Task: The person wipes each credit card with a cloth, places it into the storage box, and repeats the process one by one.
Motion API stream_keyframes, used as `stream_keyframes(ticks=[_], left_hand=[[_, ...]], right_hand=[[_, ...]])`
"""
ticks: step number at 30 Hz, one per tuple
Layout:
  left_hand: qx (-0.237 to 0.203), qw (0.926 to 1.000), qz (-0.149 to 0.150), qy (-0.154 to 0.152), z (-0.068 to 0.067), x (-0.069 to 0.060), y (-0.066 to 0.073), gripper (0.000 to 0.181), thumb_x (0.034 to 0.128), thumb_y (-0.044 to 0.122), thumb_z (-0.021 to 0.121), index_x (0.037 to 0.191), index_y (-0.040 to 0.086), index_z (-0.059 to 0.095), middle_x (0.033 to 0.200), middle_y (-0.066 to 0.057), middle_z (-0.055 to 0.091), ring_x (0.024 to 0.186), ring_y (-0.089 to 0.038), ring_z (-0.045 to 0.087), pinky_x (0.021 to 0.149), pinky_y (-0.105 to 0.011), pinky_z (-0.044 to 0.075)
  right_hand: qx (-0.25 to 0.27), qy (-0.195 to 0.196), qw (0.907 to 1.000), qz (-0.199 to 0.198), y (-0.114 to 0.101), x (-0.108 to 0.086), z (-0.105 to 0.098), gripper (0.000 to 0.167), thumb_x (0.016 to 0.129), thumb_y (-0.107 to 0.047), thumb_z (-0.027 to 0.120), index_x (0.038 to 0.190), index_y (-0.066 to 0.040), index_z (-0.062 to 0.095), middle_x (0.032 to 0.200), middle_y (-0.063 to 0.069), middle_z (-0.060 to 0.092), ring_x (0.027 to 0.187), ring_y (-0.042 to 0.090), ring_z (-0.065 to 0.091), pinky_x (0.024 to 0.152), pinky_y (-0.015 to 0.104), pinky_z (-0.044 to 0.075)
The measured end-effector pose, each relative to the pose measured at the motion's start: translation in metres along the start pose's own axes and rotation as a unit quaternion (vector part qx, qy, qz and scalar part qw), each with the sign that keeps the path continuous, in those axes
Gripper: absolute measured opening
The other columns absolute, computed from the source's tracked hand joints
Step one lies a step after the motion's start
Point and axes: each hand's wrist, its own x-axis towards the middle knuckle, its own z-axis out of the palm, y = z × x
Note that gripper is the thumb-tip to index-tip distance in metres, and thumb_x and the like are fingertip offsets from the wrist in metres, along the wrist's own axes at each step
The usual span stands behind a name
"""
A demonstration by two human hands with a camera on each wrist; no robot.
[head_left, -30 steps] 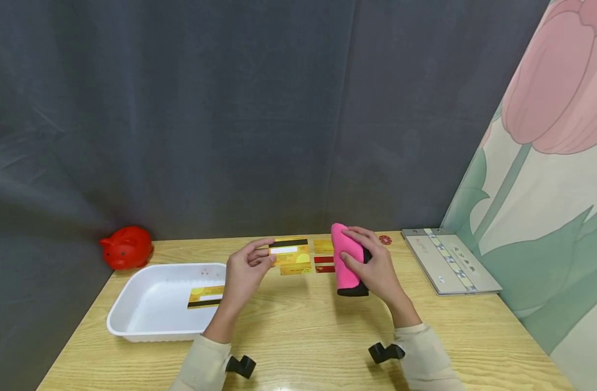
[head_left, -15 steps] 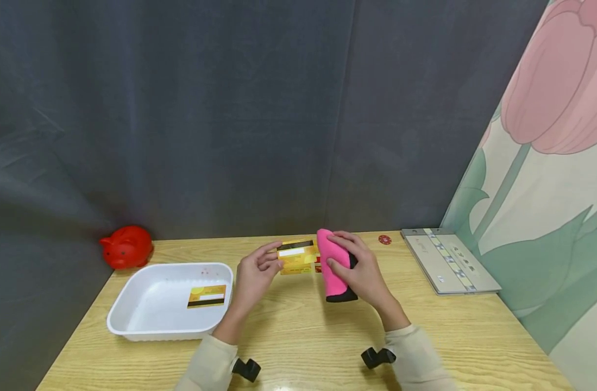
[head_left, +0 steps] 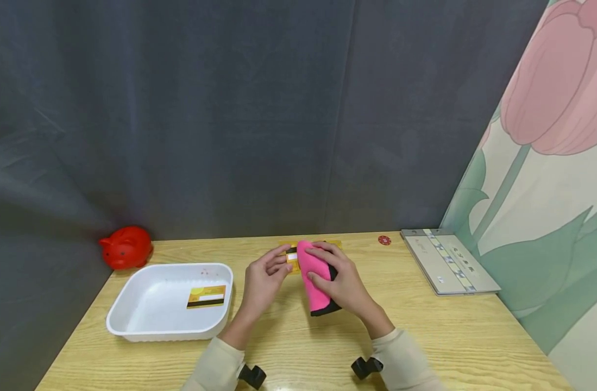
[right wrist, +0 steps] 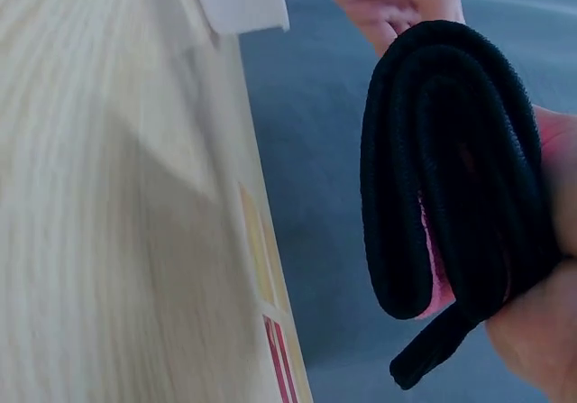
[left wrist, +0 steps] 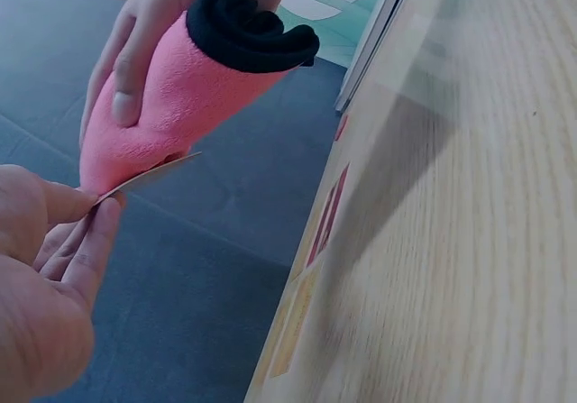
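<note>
My left hand (head_left: pixel 262 281) pinches the edge of a gold bank card (head_left: pixel 291 256) with a dark stripe and white strip. In my right hand (head_left: pixel 346 283) is a folded pink cloth (head_left: pixel 314 274) with black trim, gripped between thumb and fingers. The cloth hides the card's right part in the head view. Seen from the left wrist, the thin card (left wrist: pixel 149 176) lies against the cloth's end, above the table. From the right wrist, the rolled black layers of the cloth (right wrist: pixel 433 151) face the camera.
A white tray (head_left: pixel 168 335) on the left holds another gold card (head_left: pixel 206 297). Behind it sits a red piggy bank (head_left: pixel 128 248). More cards, one red-striped (left wrist: pixel 329 214), lie at the table's back edge. A red chip (head_left: pixel 384 240) and a grey binder-like book (head_left: pixel 450 262) are at right.
The cloth has moved left with my right hand and come over the card, covering most of it. My left hand has shifted slightly right, still pinching the card.
</note>
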Motion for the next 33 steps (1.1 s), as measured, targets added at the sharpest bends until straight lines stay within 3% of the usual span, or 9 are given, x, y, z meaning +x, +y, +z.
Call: stream_keyframes(ticks=[16,23,33], left_hand=[[-0.001,0.9998,0.012,-0.012,-0.002,0.002,-0.003,0.042,0.0925,0.0,0.074,0.134,0.008,0.07,0.112,-0.016,0.078,0.103,-0.028,0.077,0.085,-0.021,0.061],[0.012,0.9997,0.012,-0.018,-0.004,0.002,-0.002,0.042,0.0913,0.001,0.075,0.131,0.014,0.073,0.11,-0.013,0.079,0.104,-0.025,0.076,0.085,-0.018,0.059],[0.012,0.9992,0.015,-0.035,-0.011,0.004,0.002,0.042,0.0912,0.001,0.076,0.13,0.016,0.073,0.112,-0.016,0.078,0.104,-0.024,0.075,0.085,-0.02,0.061]], right_hand=[[-0.027,-0.005,0.9989,-0.037,-0.01,-0.001,0.009,0.051,0.088,-0.011,0.082,0.137,-0.018,0.068,0.144,0.008,0.059,0.13,0.03,0.06,0.096,0.048,0.058],[-0.047,0.005,0.9987,-0.019,-0.006,-0.001,0.006,0.051,0.087,-0.012,0.082,0.136,-0.018,0.068,0.143,0.009,0.059,0.125,0.029,0.063,0.09,0.041,0.06],[-0.039,0.043,0.9978,0.033,0.016,0.003,-0.019,0.049,0.088,-0.013,0.081,0.135,-0.017,0.069,0.142,0.008,0.06,0.13,0.029,0.06,0.101,0.049,0.055]])
